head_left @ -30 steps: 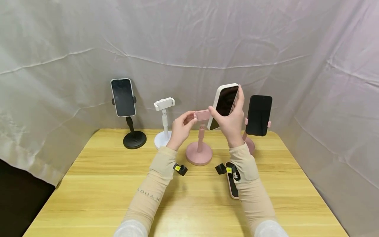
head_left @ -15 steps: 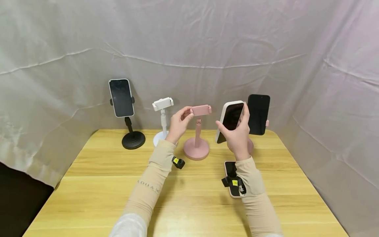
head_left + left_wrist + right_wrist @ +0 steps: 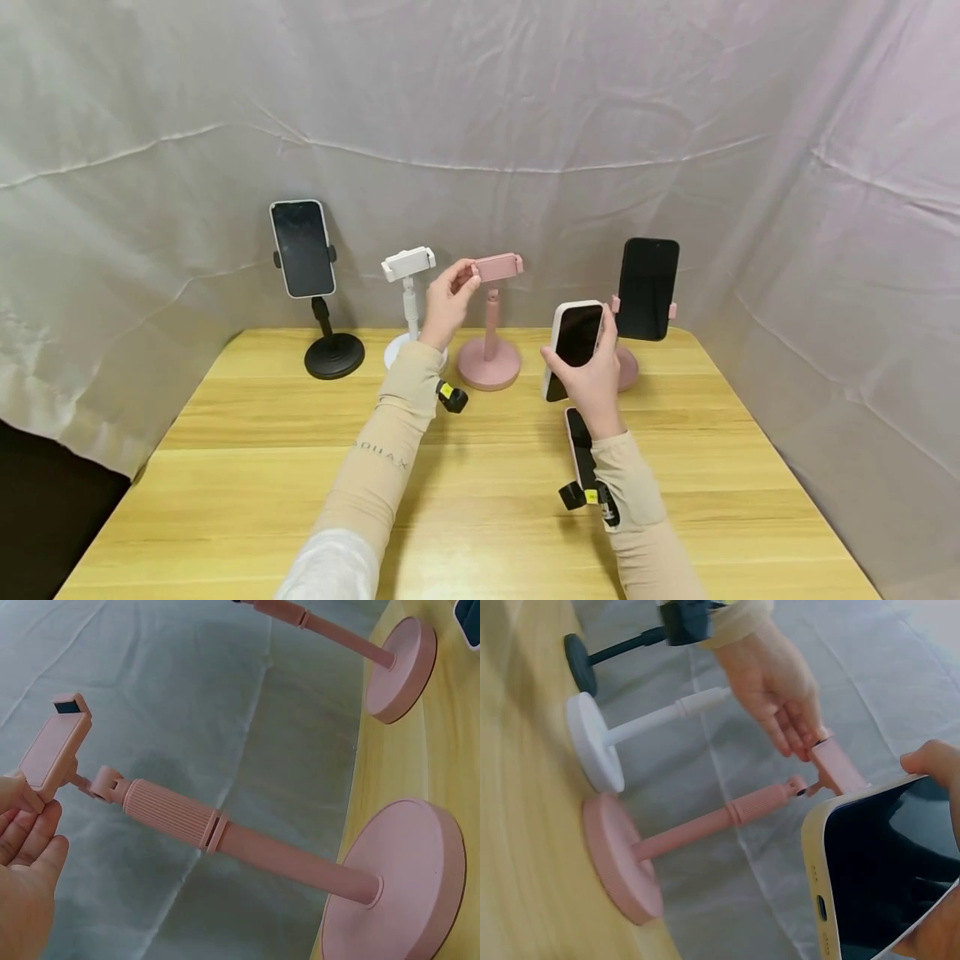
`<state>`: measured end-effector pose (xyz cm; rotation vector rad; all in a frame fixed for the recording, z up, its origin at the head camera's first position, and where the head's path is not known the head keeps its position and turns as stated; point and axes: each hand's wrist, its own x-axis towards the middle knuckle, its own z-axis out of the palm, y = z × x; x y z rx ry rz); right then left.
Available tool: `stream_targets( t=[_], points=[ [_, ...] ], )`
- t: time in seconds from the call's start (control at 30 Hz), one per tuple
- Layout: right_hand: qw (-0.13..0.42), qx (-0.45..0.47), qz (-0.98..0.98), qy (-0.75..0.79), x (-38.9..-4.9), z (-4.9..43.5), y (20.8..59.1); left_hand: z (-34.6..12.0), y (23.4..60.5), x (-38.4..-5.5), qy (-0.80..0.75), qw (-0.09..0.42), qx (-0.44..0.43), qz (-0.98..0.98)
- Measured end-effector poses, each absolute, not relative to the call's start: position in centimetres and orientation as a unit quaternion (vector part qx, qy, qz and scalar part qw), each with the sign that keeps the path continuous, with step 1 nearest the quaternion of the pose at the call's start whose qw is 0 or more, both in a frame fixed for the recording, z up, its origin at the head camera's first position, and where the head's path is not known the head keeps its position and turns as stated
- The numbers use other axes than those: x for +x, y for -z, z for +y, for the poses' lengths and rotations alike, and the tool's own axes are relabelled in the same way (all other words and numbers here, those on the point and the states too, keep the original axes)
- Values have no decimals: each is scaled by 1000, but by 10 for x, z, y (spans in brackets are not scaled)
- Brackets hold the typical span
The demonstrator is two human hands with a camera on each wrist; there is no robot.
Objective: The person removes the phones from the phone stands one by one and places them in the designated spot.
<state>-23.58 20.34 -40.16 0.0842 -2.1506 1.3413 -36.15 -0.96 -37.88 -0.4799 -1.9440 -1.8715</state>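
My left hand (image 3: pixel 445 308) pinches the left end of the pink phone stand's clamp (image 3: pixel 497 267). The stand (image 3: pixel 300 862) is upright on its round base, and nothing sits in its clamp. In the left wrist view, thumb and fingertips close on the clamp's lower jaw. My right hand (image 3: pixel 596 383) grips a white-cased phone (image 3: pixel 577 337) by its edges, thumb on one side and fingers on the other. This phone is tilted, screen towards me, in front of and to the right of the pink stand. Seen from the right wrist, the phone (image 3: pixel 889 862) partly overlaps the clamp.
A black stand (image 3: pixel 334 356) holding a phone (image 3: pixel 302 248) is at the left. Beside it stands a white stand (image 3: pixel 409 265) with a bare clamp. Another pink stand (image 3: pixel 628 368) holds a black phone (image 3: pixel 648 287). One more phone (image 3: pixel 580 442) lies under my right wrist.
My right hand has drawn the white-cased phone down and away from the pink clamp. My left hand keeps its pinch, and the pink stand has shifted slightly back towards the curtain.
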Motion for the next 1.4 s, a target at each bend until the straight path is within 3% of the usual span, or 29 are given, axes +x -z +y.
stream_targets(
  t=[0.4, 0.67, 1.07, 1.4],
  points=[
    [228, 33, -869, -438, -235, 201, 427, -6, 372, -359, 648, 188, -142, -725],
    [150, -9, -900, -410, -238, 193, 442, -6, 365, -347, 642, 176, -117, -737],
    [55, -43, -925, -374, -238, 183, 456, -17, 360, -315, 671, 167, -120, -713],
    [13, -43, -948, -316, -234, 173, 468, -27, 362, -293, 679, 153, -129, -706]
  ],
)
